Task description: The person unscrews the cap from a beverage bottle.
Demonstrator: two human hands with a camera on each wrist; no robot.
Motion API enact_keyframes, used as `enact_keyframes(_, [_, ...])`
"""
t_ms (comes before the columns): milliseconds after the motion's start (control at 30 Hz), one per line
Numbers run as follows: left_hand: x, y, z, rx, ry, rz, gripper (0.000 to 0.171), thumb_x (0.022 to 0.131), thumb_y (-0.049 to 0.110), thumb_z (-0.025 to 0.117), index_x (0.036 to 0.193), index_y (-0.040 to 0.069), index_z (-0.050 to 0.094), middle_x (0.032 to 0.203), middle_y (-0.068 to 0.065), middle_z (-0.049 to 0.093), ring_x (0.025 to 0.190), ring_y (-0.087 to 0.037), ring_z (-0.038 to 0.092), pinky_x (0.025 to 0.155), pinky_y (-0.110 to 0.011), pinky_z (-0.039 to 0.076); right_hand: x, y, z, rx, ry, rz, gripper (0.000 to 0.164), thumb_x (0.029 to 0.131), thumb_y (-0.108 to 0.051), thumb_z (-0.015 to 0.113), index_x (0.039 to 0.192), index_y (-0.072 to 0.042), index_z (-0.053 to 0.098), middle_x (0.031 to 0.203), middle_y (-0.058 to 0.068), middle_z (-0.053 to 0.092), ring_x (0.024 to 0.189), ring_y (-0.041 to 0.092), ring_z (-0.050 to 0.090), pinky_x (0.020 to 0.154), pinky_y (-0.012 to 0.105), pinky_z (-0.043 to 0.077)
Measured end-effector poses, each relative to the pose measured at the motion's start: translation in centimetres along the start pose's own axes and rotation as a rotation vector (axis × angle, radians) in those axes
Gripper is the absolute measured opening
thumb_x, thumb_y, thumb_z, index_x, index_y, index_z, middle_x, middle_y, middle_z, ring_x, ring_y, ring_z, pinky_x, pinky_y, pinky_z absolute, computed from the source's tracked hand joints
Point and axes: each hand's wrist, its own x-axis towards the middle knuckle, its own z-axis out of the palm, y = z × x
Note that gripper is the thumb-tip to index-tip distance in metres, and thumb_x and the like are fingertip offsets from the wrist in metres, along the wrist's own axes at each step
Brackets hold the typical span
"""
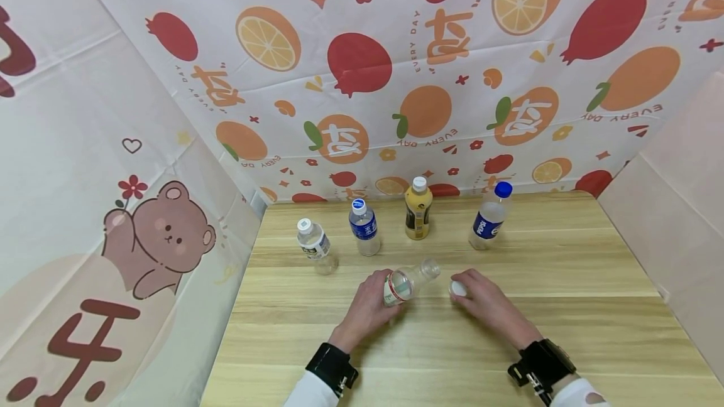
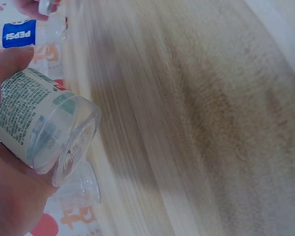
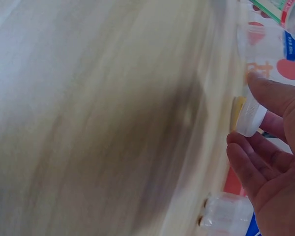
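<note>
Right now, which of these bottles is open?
The tilted bottle in the left hand: it alone is uncapped, while the four upright bottles are capped.

Bottle [image 1: 417,277]: was clear plastic, with a pale label [image 2: 22,105] carrying green print and red edging.
Bottle's pose: was tilted, gripped around the label by the left hand [image 1: 371,301], its mouth [image 1: 432,267] slanting away and rightward (uncapped).
Cap [image 1: 457,289]: was white and round, with a ribbed side.
Cap's place: was pinched in the right hand [image 1: 485,301], right of the mouth and apart from it.
</note>
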Motion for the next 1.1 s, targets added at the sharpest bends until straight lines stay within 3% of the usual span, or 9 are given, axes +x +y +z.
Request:
enact_keyframes(400, [-0.1,-0.1,0.0,-0.031,0.005,-0.002,0.069,0.078,0.022,0.091,0.134,0.005,0.053,0.114,-0.005,0.064,0.101,-0.018,0.06,0.091,-0.039,0.053,-0.3,0.3,1.5,-0.061,-0.007,-0.044,0.036,0.085,-0.007,0.084,0.117,0.001,0.07,0.109,0.008,0.065,0.096,0.02,0.063,0.084,0.042,0.057])
enact_keyframes(767, [-0.1,0.0,0.2,-0.067,0.009,-0.025,0.07,0.078,0.023,0.09,0.135,0.006,0.053,0.116,-0.005,0.064,0.103,-0.018,0.061,0.092,-0.039,0.054,-0.3,0.9,1.6,-0.083,-0.023,-0.062,0.036,0.085,-0.014,0.086,0.114,0.001,0.071,0.106,0.007,0.063,0.093,0.019,0.059,0.081,0.041,0.055])
enact_keyframes(933, [0.1,0.2,0.2,-0.104,0.008,-0.038,0.07,0.079,0.022,0.09,0.136,0.005,0.052,0.118,-0.005,0.063,0.104,-0.019,0.061,0.093,-0.039,0.054,-0.2,0.9,1.5,-0.09,-0.039,-0.032,0.041,0.084,-0.018,0.087,0.116,0.002,0.07,0.107,0.009,0.063,0.094,0.02,0.06,0.082,0.042,0.055])
enact_keyframes(1100, [0.2,0.6,0.2,-0.146,-0.001,-0.049,0.071,0.08,0.02,0.089,0.138,0.005,0.052,0.121,-0.007,0.063,0.107,-0.02,0.061,0.096,-0.04,0.054,-0.1,0.5,0.7,-0.08,-0.022,0.014,0.043,0.09,-0.024,0.082,0.122,0.002,0.069,0.114,0.012,0.065,0.102,0.027,0.063,0.088,0.047,0.056])
